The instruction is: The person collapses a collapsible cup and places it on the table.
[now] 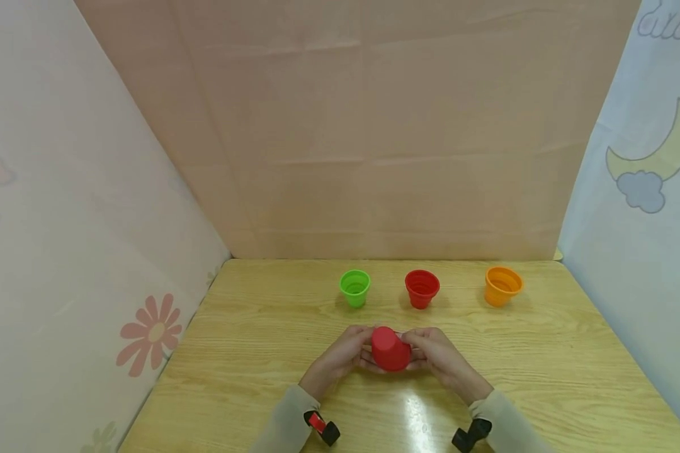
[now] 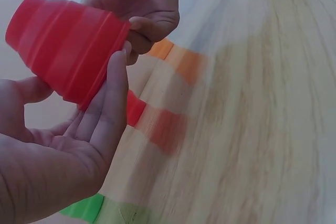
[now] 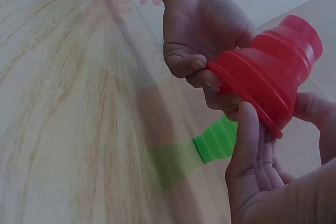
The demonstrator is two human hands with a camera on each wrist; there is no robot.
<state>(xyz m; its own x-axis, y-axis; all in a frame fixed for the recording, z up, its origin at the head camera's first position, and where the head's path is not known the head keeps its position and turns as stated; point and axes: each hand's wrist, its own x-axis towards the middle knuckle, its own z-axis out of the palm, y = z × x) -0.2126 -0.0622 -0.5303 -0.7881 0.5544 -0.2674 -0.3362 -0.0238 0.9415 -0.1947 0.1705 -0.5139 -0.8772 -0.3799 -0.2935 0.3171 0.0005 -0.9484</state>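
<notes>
Both hands hold one red ribbed cup (image 1: 391, 350) between them over the table, its narrow base facing up toward the head camera. The left hand (image 1: 348, 352) grips it from the left, with the thumb on the ribbed side and fingers along the wide rim, as the left wrist view shows. From the other side the right hand (image 1: 435, 353) holds it the same way, fingertips under the rim. In the right wrist view the cup (image 3: 268, 72) is tilted, and its stepped rings show plainly. The inside of the cup is hidden.
Behind the hands, a green cup (image 1: 354, 288), a second red cup (image 1: 422, 289) and an orange cup (image 1: 502, 285) stand upright in a row on the wooden table (image 1: 249, 352). A brown panel (image 1: 362, 157) rises behind the table, with patterned walls at both sides.
</notes>
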